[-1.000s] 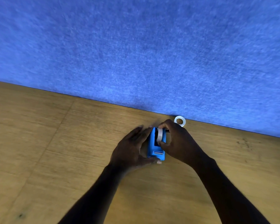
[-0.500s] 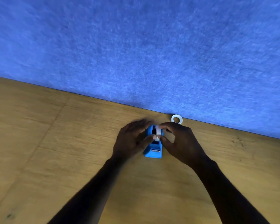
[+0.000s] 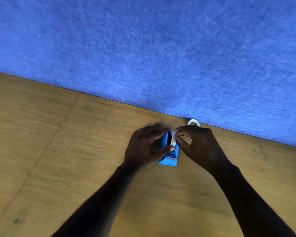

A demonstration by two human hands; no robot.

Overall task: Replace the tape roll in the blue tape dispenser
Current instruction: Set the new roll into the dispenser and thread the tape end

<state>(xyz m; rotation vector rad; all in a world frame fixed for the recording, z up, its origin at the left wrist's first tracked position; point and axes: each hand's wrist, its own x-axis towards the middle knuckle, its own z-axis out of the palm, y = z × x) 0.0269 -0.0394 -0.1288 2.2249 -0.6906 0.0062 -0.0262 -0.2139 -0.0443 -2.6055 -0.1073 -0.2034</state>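
Observation:
The blue tape dispenser (image 3: 169, 159) stands on the wooden table (image 3: 75, 151), its metal cutter facing me. A white tape roll (image 3: 173, 142) sits upright at the dispenser's slot, tilted toward the right. My right hand (image 3: 202, 147) pinches the roll's top edge between thumb and fingertips. My left hand (image 3: 143, 146) wraps the dispenser's left side, thumb pressed on the roll's lower edge. A second white tape roll (image 3: 193, 122) lies flat just behind my right hand, against the blue wall. The dispenser's back half is hidden by my hands.
A blue felt partition (image 3: 161, 57) rises along the table's far edge, close behind the dispenser. Bare wood spreads to the left, right and toward me.
My right hand has shifted from covering the roll to pinching its top edge. My left thumb has come onto the roll. The roll now leans right in the slot.

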